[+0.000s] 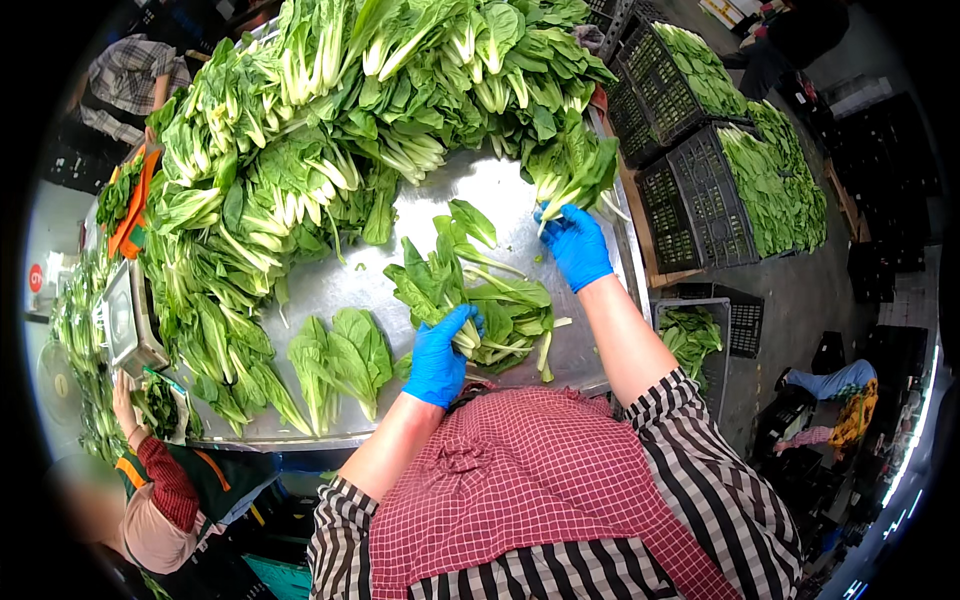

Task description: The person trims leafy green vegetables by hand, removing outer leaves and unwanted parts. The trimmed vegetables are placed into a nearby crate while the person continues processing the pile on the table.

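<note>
Blue gloves cover both hands. My left hand (440,358) is closed around the pale stems of a bunch of leafy greens (428,282), its leaves pointing away from me. Beside it, loose leaves (512,310) lie on the metal table (350,285). Farther right, my right hand (577,248) has its fingers curled at the stem ends of another bunch of greens (572,165) by the table's right edge; its fingertips are partly hidden. A separate small bunch (342,362) rests left of my left hand.
A large heap of greens (300,160) curves along the table's far and left sides. Black crates (700,165) full of greens are stacked at the right, with a grey bin (690,345) nearer. A scale (130,315) and a co-worker's arm (165,480) are at the left.
</note>
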